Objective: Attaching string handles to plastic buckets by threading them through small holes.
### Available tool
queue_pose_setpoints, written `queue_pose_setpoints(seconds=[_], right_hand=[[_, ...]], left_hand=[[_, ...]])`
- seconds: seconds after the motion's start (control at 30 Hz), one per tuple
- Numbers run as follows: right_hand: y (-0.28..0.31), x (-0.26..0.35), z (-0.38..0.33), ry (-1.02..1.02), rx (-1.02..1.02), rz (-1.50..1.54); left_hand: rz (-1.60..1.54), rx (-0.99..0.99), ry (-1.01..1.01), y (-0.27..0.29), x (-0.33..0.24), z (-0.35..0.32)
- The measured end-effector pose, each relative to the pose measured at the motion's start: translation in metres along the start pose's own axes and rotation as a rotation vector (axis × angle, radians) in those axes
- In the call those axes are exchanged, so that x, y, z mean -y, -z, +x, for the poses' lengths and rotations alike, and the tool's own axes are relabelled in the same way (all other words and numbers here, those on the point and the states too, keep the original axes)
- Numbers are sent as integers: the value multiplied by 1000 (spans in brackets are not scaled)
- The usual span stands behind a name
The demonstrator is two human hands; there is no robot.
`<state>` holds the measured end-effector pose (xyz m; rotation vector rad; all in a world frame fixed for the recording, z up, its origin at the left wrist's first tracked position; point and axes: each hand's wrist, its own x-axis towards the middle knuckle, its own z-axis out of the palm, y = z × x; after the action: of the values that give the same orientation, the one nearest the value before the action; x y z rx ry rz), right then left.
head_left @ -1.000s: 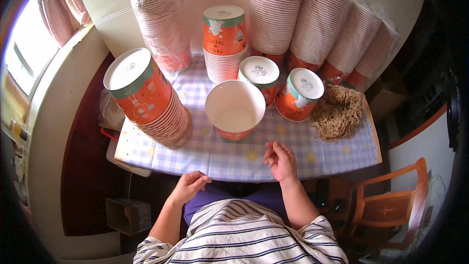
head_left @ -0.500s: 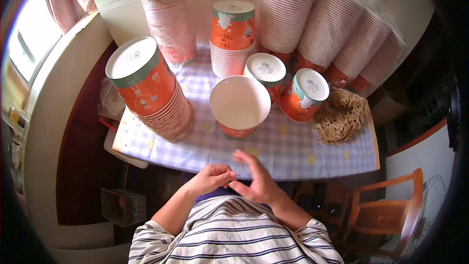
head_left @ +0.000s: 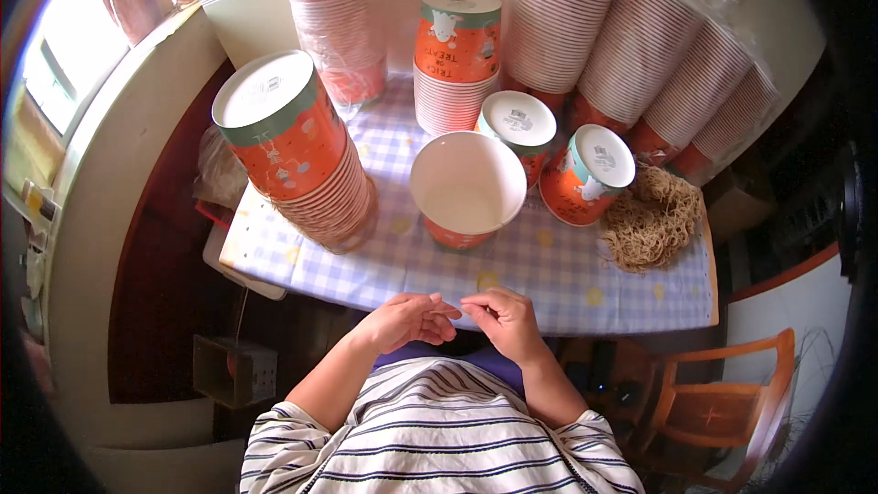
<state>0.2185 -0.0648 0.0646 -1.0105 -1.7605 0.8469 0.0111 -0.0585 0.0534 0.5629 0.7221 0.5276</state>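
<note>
My left hand (head_left: 412, 322) hovers in front of the table's near edge, palm partly turned up and fingers loosely apart. Close beside it, my right hand (head_left: 505, 318) has thumb and forefinger pinched together; anything between them is too small to make out. Just beyond both hands an open paper bucket (head_left: 457, 240), white inside and orange outside, stands upright on the checked cloth (head_left: 393, 265). Behind it are two upside-down buckets, one with a green band (head_left: 519, 119) and one further right (head_left: 590, 178). A bundle of tan string or loops (head_left: 651, 220) lies at the right.
A tall stack of upturned buckets (head_left: 293, 146) leans at the left. Another stack (head_left: 457, 64) rises behind. Plastic-wrapped bucket stacks (head_left: 567, 18) line the back, with one more wrapped stack (head_left: 334, 27) at back left. A wooden chair (head_left: 718, 393) stands at lower right.
My right hand has moved from spread fingers to a pinch, and my left hand has opened from a pinch. The view has shifted slightly; the buckets keep their places on the table.
</note>
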Motion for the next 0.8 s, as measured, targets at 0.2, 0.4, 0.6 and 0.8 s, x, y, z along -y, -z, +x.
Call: queue_pose_setpoints(seconds=[0.2,0.4,0.6,0.8], right_hand=[[9,2,-1,-54,27,-15],[12,1,-3,-40,49,7],[14,2,-3,-41,99,123],[13,-6,-6,-97,87,186]], left_hand=[[69,-7,25,2,2,-6],[128,-64,-21,3,5,-3],[152,-122,-21,-3,1,-2],[133,-14,-16,0,10,0]])
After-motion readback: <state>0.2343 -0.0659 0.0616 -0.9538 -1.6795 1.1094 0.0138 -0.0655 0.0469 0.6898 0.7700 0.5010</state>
